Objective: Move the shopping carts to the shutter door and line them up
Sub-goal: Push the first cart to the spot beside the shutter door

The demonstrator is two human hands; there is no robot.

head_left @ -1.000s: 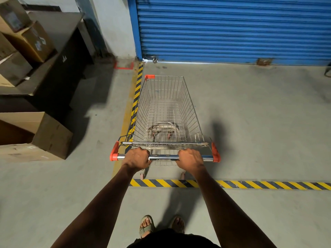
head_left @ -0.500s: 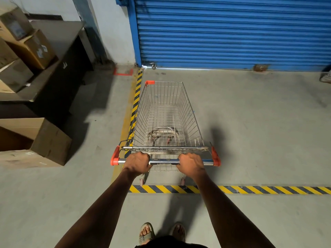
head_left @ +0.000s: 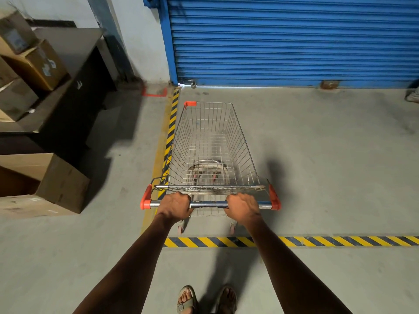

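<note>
An empty wire shopping cart (head_left: 210, 146) with orange corner caps stands on the concrete floor, its nose pointing at the blue shutter door (head_left: 290, 39). A short stretch of floor separates the cart's front from the door's bottom edge. My left hand (head_left: 174, 206) is wrapped around the left part of the chrome handle bar (head_left: 208, 204). My right hand (head_left: 242, 206) grips the bar's right part. The cart's left side runs along a yellow-and-black floor stripe (head_left: 170, 132).
Cardboard boxes (head_left: 45, 182) and a dark table (head_left: 74, 87) stacked with more boxes stand to the left. A second hazard stripe (head_left: 340, 241) crosses the floor just behind the cart's rear wheels. Open concrete lies to the right. My sandalled feet (head_left: 206, 298) show at the bottom.
The cart has rolled forward past the crosswise stripe, closer to the shutter door. Both hands kept their grip on the handle.
</note>
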